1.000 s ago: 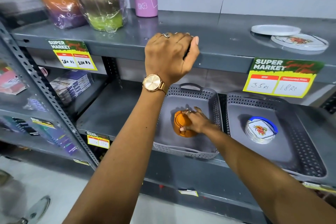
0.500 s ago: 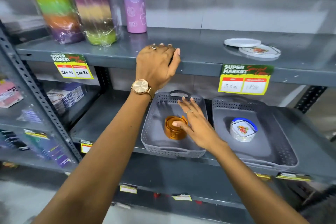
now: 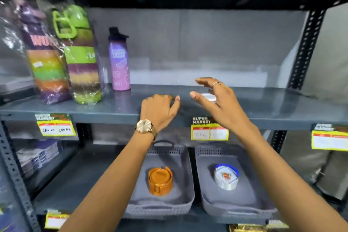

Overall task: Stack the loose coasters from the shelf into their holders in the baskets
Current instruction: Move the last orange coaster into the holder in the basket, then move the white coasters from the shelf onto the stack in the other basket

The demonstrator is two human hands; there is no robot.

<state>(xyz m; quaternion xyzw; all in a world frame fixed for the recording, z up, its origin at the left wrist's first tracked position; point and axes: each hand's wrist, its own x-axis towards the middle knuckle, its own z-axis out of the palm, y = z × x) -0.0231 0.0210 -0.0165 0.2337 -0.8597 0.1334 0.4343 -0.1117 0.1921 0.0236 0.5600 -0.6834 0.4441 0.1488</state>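
Loose coasters (image 3: 206, 97) lie flat on shelf (image 3: 263, 103), behind right hand (image 3: 220, 100).

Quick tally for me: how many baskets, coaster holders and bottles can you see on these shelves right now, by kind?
Baskets: 2, left basket and right basket
Coaster holders: 2, orange holder and blue holder
Bottles: 3, purple wrapped bottle, green wrapped bottle, lilac bottle
Total: 7
Loose coasters sit mostly hidden behind the right hand; uncountable.
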